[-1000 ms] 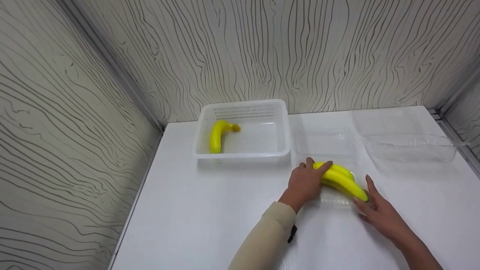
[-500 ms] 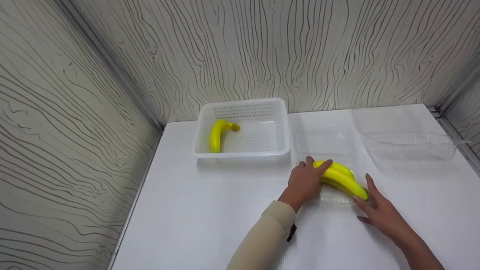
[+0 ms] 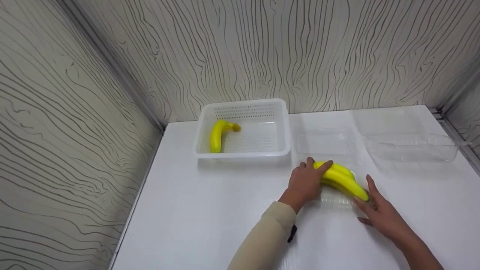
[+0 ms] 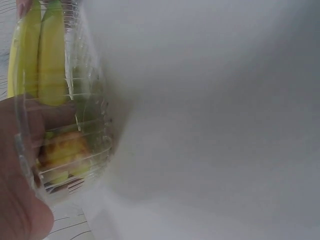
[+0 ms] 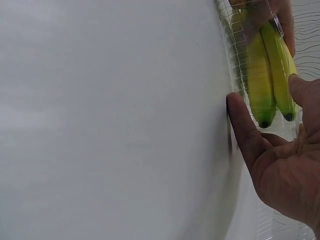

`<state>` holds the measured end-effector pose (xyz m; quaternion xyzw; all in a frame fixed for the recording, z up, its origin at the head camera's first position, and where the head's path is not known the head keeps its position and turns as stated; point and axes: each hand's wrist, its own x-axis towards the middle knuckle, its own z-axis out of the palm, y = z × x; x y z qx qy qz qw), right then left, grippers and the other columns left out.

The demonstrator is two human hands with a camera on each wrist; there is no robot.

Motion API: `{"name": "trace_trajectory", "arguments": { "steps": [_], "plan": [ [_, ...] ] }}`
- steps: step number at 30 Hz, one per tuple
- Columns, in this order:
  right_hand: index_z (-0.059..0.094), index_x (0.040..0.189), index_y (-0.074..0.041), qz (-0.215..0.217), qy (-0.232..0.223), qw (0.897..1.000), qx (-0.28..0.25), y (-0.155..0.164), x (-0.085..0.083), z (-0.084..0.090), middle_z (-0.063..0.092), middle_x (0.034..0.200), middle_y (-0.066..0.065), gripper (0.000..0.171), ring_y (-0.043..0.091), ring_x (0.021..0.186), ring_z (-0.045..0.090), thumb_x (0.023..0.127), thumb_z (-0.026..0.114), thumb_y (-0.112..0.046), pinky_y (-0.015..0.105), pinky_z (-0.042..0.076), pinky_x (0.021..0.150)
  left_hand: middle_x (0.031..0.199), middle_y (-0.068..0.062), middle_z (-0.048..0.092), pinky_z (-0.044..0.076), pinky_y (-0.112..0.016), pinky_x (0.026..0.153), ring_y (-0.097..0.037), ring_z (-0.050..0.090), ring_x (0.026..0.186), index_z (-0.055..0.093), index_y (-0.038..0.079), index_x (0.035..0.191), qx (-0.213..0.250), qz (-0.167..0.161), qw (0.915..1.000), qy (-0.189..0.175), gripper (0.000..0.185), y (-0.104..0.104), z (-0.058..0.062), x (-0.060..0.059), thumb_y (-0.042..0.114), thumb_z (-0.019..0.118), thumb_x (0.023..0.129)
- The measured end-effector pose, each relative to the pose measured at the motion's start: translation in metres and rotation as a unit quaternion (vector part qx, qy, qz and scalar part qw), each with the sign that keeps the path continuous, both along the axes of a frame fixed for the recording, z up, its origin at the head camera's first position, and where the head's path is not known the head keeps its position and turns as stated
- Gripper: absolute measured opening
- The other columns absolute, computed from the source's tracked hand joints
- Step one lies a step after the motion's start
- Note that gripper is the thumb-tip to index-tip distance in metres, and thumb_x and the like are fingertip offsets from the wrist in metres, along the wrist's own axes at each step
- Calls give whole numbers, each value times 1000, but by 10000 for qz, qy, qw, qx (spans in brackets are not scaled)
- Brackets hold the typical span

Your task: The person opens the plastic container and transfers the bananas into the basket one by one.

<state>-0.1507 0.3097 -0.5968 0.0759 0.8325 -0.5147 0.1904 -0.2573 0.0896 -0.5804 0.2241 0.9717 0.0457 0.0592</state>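
left hand (image 3: 305,182) grips the stem end of the banana bunch (image 3: 342,180) in a clear clamshell box (image 3: 335,200); right hand (image 3: 378,212), fingers straight, touches its tip end.

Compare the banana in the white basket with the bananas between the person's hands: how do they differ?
The basket banana is single, untouched, inside the white basket. The held bananas are a pair lying in a clear tray; the left hand grips their stem end and the right hand touches the tips. All are yellow.
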Motion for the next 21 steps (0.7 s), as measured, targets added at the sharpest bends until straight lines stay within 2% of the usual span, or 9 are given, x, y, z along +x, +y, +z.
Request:
{"name": "trace_trajectory", "arguments": {
  "steps": [5,12,21],
  "plan": [
    [-29,162,-44,-7,3,9999,-125,0,3,0,-6,175,35,105,61,159,19,105,59,-59,39,66,90,148,1,49,52,-24,97,-15,55,111,26,64,159,-31,-8,10000,65,88,0,0,1,32,78,97],
    [-28,162,-46,-6,-15,9998,-198,2,3,0,-24,176,21,103,61,160,9,106,58,-57,39,66,90,145,2,49,53,-25,96,-14,55,109,27,63,159,101,-21,9999,-3,89,-1,4,2,34,81,95],
    [-28,161,-49,-27,-109,9999,-125,2,1,0,-28,176,18,105,62,160,7,105,60,-59,39,66,91,144,3,51,53,-27,98,-13,57,110,29,64,158,260,125,9996,-75,85,0,2,0,35,79,95]
  ]
}}
